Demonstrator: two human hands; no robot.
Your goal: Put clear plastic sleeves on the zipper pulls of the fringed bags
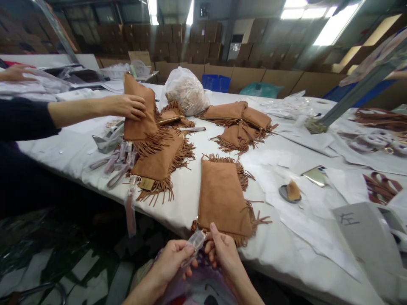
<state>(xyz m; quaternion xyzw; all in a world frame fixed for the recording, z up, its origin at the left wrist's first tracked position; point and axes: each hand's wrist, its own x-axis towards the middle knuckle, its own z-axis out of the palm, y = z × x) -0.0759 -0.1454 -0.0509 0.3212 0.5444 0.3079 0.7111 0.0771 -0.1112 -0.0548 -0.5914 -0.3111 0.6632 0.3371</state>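
A brown fringed bag [221,197] lies flat at the table's near edge, its fringe spread along the top, right and bottom sides. At its lower left corner, my left hand [178,256] pinches a strap wrapped in clear plastic [197,239]. My right hand [221,245] is closed around the metal-ring end of that strap, thumb up against the bag's lower edge. Left of the bag, another brown fringed bag [160,159] with a small tag hangs slightly over the edge. A co-worker's hand [132,106] rests on an upright brown bag [140,123].
More fringed bags [235,120] lie farther back, beside a stuffed plastic sack [186,91]. Plastic-wrapped straps [119,163] sit at left. At right are a small dish [290,193], a phone-like shiny object [314,175], a grey marked piece [365,237] and a metal post [359,82].
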